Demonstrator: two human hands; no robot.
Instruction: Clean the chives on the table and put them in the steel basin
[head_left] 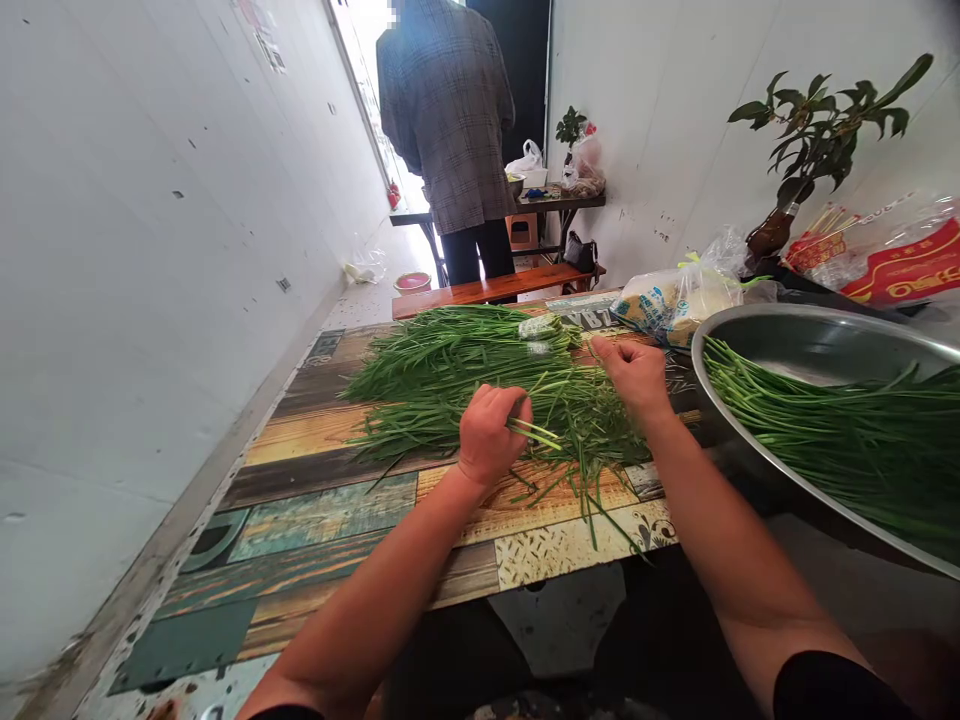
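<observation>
My left hand (491,430) is closed round a few garlic chives (541,434), their pale ends sticking out to the right. Apart from it, my right hand (632,375) is held in a pinch above the loose trimmings; whatever its fingers hold, if anything, is too small to make out. Behind both hands lie bundles of garlic chives (450,345), with white bands (537,328) round the stalk ends. A heap of loose trimmings and thin stalks (596,425) spreads between and below my hands. To the right, a large metal basin (750,455) holds many long green chives (832,430).
The wood-patterned table (322,510) runs beside a white wall. Plastic bags (675,300) and a brown bottle with a leafy branch (772,230) stand behind the basin. Farther back are a red-brown bench (480,292), a person in a checked jacket (454,120) and another table (559,202).
</observation>
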